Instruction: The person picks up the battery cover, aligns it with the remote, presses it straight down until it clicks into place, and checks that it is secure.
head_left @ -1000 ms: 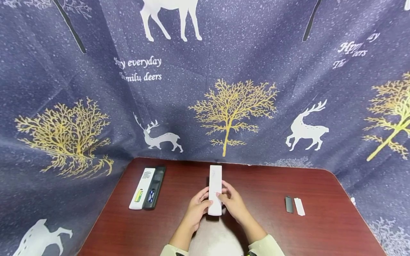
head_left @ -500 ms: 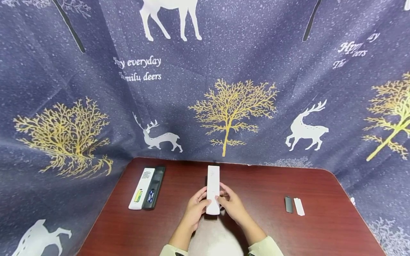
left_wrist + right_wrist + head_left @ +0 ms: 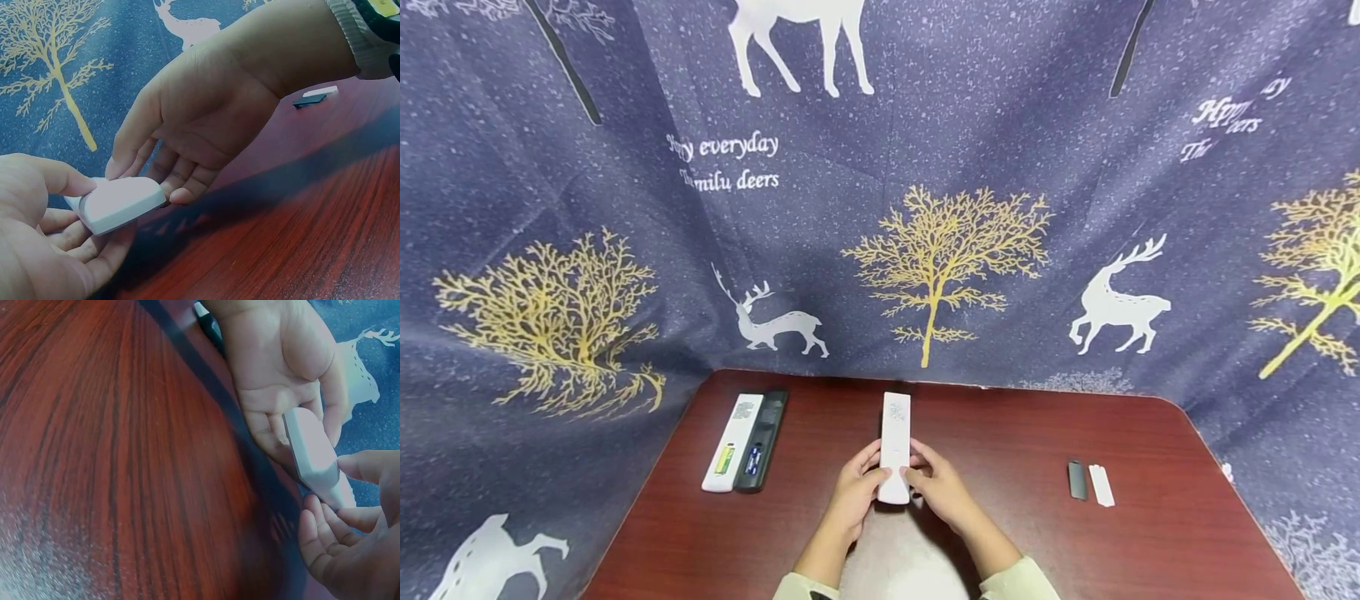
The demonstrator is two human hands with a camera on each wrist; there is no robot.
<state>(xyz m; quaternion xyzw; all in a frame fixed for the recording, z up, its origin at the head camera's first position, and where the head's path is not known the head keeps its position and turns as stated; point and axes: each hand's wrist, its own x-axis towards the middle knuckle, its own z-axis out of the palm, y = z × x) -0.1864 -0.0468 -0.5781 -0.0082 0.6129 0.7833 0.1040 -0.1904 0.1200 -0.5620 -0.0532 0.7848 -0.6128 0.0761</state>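
A white remote control [image 3: 894,429] is held over the middle of the table, its printed back turned up. My left hand [image 3: 852,493] grips its left side near the close end, thumb on top and fingers underneath. On the opposite side my right hand [image 3: 946,492] pinches it likewise, thumb on the back face. In the left wrist view the rounded near end of the remote [image 3: 125,203] shows between both hands. The right wrist view has the same end of the remote [image 3: 309,447], tilted, with fingertips of my right hand [image 3: 350,550] below it.
At the table's left lie a white remote [image 3: 727,442] and a dark remote [image 3: 762,442], side by side, battery compartments uncovered with batteries inside. A dark battery cover [image 3: 1077,481] and a white battery cover [image 3: 1101,485] lie at the right. A patterned cloth [image 3: 1000,333] hangs behind.
The white remote has shifted slightly left and its far end sits a little lower. My right thumb has slid down its back toward the near end. Other things stay put.
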